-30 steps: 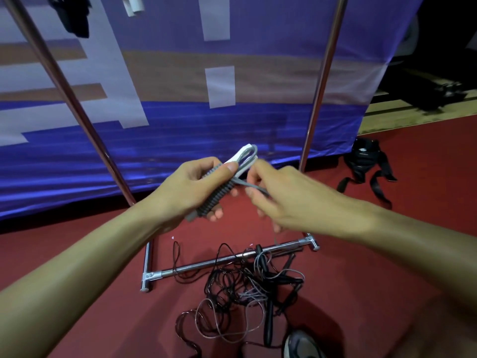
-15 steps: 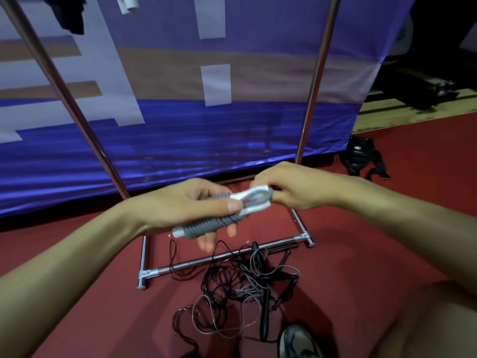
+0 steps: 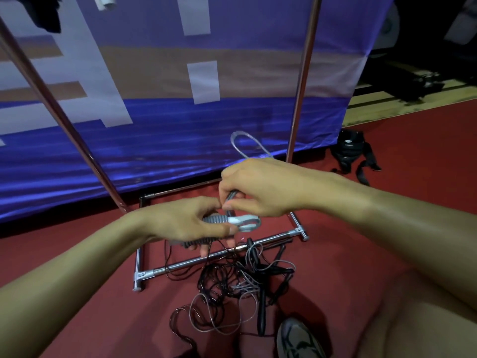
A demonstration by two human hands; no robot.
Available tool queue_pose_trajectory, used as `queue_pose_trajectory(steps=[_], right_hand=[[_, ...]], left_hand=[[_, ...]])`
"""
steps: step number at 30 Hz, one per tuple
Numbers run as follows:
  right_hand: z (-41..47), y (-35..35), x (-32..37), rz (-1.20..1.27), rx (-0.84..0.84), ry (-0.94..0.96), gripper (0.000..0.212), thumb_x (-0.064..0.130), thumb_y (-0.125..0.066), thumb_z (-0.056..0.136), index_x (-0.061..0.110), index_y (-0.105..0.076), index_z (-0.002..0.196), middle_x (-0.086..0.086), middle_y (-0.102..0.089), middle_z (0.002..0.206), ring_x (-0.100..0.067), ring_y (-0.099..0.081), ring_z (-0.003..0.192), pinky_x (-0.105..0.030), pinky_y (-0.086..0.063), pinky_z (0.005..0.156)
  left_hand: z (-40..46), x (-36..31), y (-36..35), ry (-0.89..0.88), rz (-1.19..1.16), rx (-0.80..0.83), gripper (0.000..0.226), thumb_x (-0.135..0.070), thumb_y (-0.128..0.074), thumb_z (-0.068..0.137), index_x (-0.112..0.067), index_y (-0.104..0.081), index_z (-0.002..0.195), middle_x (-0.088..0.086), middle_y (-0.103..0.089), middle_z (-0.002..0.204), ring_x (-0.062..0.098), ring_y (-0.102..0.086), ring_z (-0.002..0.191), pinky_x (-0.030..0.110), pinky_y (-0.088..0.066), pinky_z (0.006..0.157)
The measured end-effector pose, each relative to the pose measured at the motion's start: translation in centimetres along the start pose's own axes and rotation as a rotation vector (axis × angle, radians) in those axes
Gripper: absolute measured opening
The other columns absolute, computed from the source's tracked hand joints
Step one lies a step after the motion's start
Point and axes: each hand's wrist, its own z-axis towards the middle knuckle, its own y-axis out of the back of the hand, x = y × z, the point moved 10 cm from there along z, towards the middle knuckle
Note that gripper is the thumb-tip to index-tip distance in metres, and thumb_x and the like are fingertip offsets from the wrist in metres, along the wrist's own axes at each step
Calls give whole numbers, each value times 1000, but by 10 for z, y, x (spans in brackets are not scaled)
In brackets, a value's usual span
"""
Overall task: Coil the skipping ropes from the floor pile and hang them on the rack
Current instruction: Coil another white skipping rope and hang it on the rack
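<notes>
Your left hand [image 3: 191, 223] grips the grey ribbed handles [image 3: 222, 220] of one rope, fingers curled round them, thumb pressed on top near the white handle end [image 3: 245, 223] that sticks out to the right. Your right hand [image 3: 260, 187] sits just above and touching the left, thumb and forefinger pinching a dark grey cord [image 3: 231, 196] that runs down toward the handles. A pale loop [image 3: 247, 146] of cord rises above the right knuckles, seen against the blue banner [image 3: 180, 130]; which rope it belongs to can't be told for sure, though it comes out of the right hand.

The pile [image 3: 232, 288] of tangled black and grey ropes lies on the red floor [image 3: 77, 306] below your hands, partly draped over the front base bar [image 3: 214, 257] of the rack. The rack's two chrome uprights [image 3: 300, 81] rise left and right of your hands, the left one leaning across the view. The base frame stands on the floor just in front of the banner.

A grey shoe [image 3: 296, 339] shows at the bottom edge, right beside the pile. A black strap bag [image 3: 353, 156] lies on the floor to the right, well apart from the rack. Something dark [image 3: 46, 11] hangs at top left, too cropped to name.
</notes>
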Motion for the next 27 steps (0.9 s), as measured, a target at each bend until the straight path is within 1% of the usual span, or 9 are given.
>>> queue_pose_trajectory(steps=[4, 6, 9, 12, 15, 17, 21, 24, 27], right_hand=[[-8, 21, 1, -71, -173, -25, 19, 45, -60, 99, 32, -73, 107, 19, -53, 87, -12, -63, 93, -31, -46, 71], [-11, 26, -9, 52, -234, -72, 21, 45, -61, 97, 35, -76, 107, 18, -67, 88, -9, -67, 89, -35, -54, 75], [-12, 24, -24, 260, -238, -107, 30, 44, -57, 99, 40, -71, 124, 15, -77, 93, -10, -72, 81, -38, -57, 75], [-13, 27, -15, 230, -245, 1, 37, 27, -61, 102, 34, -65, 138, 29, -59, 80, 10, -60, 76, -9, -41, 71], [-17, 35, -10, 149, -348, 75, 37, 19, -65, 100, 26, -67, 137, 25, -51, 85, 19, -50, 77, -1, -32, 75], [-20, 41, -13, 157, -455, 82, 35, 19, -69, 98, 21, -70, 132, 20, -58, 92, 16, -53, 82, -3, -35, 78], [-31, 49, -25, 234, -606, -5, 20, 21, -73, 96, 20, -76, 116, 10, -71, 90, -9, -66, 77, -18, -48, 71], [-26, 32, -43, 361, -469, -175, 5, 27, -68, 98, 25, -65, 95, 14, -68, 79, -2, -66, 73, -14, -44, 66], [-16, 2, -44, 430, -235, -237, 32, 47, -44, 106, 37, -67, 86, 5, -67, 77, -8, -60, 70, -31, -48, 71]], left_hand=[[-3, -3, 17, -43, -118, -105, 24, -29, -54, 105, -26, -58, 128, -6, -78, 105, 14, -67, 65, 23, -49, 50], [-4, -4, 22, -61, -273, -145, 25, -30, -51, 105, -17, -61, 124, 3, -76, 104, 15, -63, 64, 24, -49, 49], [-9, -3, 29, -85, -547, -174, 31, -28, -42, 108, -4, -59, 119, -2, -72, 86, 10, -56, 58, 20, -46, 47], [-11, -3, 34, -116, -749, -203, 46, -42, -40, 106, -3, -63, 117, 6, -68, 97, 15, -50, 61, 22, -44, 46], [-11, 0, 38, -62, -774, -285, 53, -54, -44, 102, -7, -69, 106, 6, -69, 94, 14, -45, 55, 22, -40, 42], [-9, -2, 43, -67, -785, -334, 48, -54, -51, 100, -10, -71, 105, 6, -68, 96, 14, -43, 54, 21, -38, 43], [-9, -3, 51, -98, -849, -384, 43, -48, -53, 102, -10, -69, 117, 5, -67, 95, 15, -46, 54, 21, -37, 41], [-12, 1, 57, -101, -799, -454, 44, -43, -55, 102, -6, -66, 123, 8, -72, 99, 18, -52, 55, 21, -39, 40], [-13, 0, 57, -108, -746, -486, 38, -37, -57, 102, -2, -63, 115, 9, -70, 93, 18, -49, 54, 22, -38, 43]])
